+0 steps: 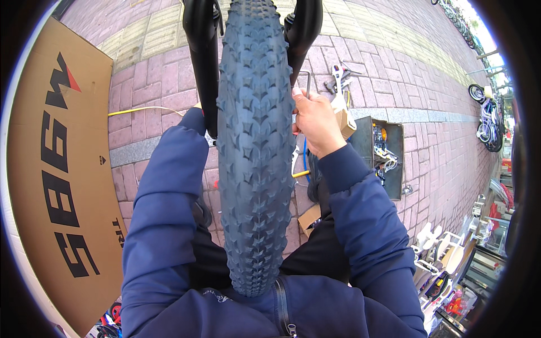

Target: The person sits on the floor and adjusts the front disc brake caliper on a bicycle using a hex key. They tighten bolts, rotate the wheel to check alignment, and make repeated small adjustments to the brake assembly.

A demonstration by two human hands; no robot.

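Note:
A fat knobby bicycle tyre [253, 152] stands upright before me, its near end against my jacket. The black fork [201, 62] straddles it, one leg on each side. On the tyre's right side my right hand [317, 121] is closed around a thin bent hex key [308, 81], whose short end points up past my thumb. The hand is beside the right fork leg. My left hand [198, 105] reaches behind the lower left fork leg; only a sliver shows, so its fingers and anything in them are hidden.
A large cardboard box [67, 169] stands at the left. Right of the tyre lie an open metal toolbox [387, 152] with tools and a white plastic part [338, 93]. A yellow cord [138, 110] crosses the brick paving. Parked bikes [487, 118] and white child seats [445, 253] are farther right.

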